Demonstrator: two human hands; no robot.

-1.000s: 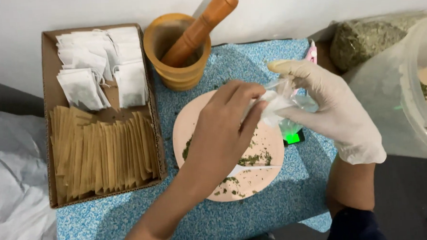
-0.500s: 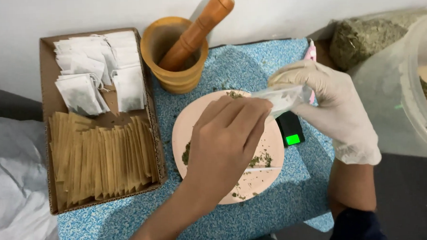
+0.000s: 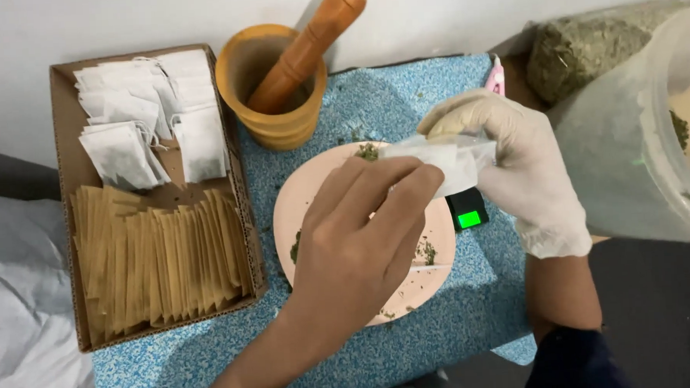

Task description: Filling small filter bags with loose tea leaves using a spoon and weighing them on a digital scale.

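- My right hand, gloved, pinches the white filter bag by its far edge; my bare left hand grips its near end.
- Bag hovers over the pink plate of dried herb bits.
- I'd keep the mouth level, directly above the plate, so spills land there.
- Wooden mortar behind, on the blue worktop.

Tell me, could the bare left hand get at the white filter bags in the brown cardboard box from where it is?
Probably yes. The left hand is over the pink plate, pinching the small white pouch with the gloved right hand. The white filter bags lie uncovered in the open cardboard box to its left, nothing between.
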